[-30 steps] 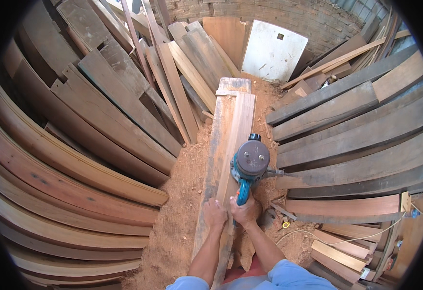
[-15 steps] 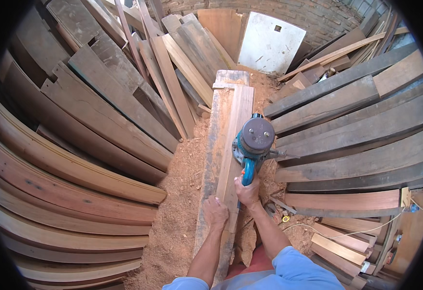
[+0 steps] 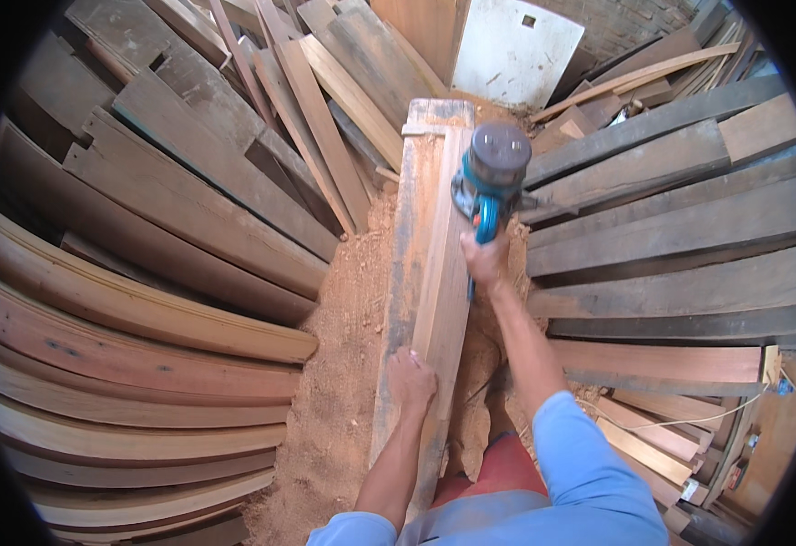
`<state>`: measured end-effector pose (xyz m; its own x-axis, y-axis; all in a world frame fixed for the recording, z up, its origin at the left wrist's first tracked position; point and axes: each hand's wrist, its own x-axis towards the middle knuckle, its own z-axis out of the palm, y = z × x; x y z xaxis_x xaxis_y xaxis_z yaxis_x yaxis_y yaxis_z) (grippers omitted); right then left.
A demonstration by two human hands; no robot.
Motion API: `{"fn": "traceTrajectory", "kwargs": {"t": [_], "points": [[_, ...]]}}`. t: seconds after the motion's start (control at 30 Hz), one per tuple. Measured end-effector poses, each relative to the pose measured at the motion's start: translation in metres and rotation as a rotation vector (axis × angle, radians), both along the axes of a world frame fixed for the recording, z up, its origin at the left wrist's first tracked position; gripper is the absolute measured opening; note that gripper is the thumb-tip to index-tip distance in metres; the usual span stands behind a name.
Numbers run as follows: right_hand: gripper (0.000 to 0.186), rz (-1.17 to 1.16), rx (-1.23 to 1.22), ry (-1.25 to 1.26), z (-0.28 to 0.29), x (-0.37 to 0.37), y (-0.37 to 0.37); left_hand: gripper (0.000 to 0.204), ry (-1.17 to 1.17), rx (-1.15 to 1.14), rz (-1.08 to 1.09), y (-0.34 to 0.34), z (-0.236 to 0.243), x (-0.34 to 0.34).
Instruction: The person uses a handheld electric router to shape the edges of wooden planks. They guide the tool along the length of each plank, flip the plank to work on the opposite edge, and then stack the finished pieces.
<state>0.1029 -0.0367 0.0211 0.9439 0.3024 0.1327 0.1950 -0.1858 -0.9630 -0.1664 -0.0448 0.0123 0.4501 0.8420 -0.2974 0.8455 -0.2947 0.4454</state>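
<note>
A long light-brown wooden strip (image 3: 438, 273) lies lengthwise on a worn plank bench (image 3: 401, 291). My left hand (image 3: 412, 378) is on the strip's near part, fingers curled and closed against it; its underside is hidden. My right arm reaches forward, and my right hand (image 3: 486, 255) is wrapped around the teal handle of a router (image 3: 498, 155). This power tool, with its dark round top, sits over the right edge of the strip near the far end. Its cutting bit is hidden underneath.
Sawdust (image 3: 343, 364) covers the floor around the bench. Stacked curved boards (image 3: 143, 364) line the left, and dark thick planks (image 3: 671, 237) the right. A white panel (image 3: 516, 55) leans at the back. A pale cord (image 3: 662, 424) runs along the lower right.
My right hand has pushed the router forward, away from me along the strip, and my right arm is straighter. My left hand stays on the strip. The view has shifted slightly.
</note>
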Motion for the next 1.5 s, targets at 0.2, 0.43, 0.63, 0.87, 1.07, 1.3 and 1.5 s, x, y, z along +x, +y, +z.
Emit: {"fn": "traceTrajectory", "kwargs": {"t": [0.2,0.43,0.63,0.87,1.07,1.3,1.5], "points": [[0.041,-0.027,0.04,-0.073,0.005,0.067,0.035,0.025,-0.022,0.042,-0.01,0.0,-0.012,-0.002],[0.038,0.001,-0.024,-0.014,0.015,0.005,0.003,0.024,-0.033,0.06,-0.006,0.0,-0.013,-0.006],[0.033,0.077,-0.077,0.165,0.034,-0.118,-0.063,0.022,-0.036,0.066,-0.004,0.003,-0.011,-0.004],[0.031,0.116,-0.093,0.26,0.039,-0.266,-0.138,0.022,-0.063,0.089,0.018,0.001,-0.019,-0.008],[0.033,0.087,-0.038,0.296,0.037,-0.29,-0.132,0.025,-0.114,0.064,0.045,0.001,-0.021,-0.009],[0.031,0.028,-0.01,0.21,0.039,-0.255,-0.104,0.024,-0.1,0.017,0.051,0.003,-0.022,-0.009],[0.033,0.067,0.012,0.173,0.023,-0.232,-0.098,0.024,-0.108,0.02,0.046,0.001,-0.017,-0.01]]}}
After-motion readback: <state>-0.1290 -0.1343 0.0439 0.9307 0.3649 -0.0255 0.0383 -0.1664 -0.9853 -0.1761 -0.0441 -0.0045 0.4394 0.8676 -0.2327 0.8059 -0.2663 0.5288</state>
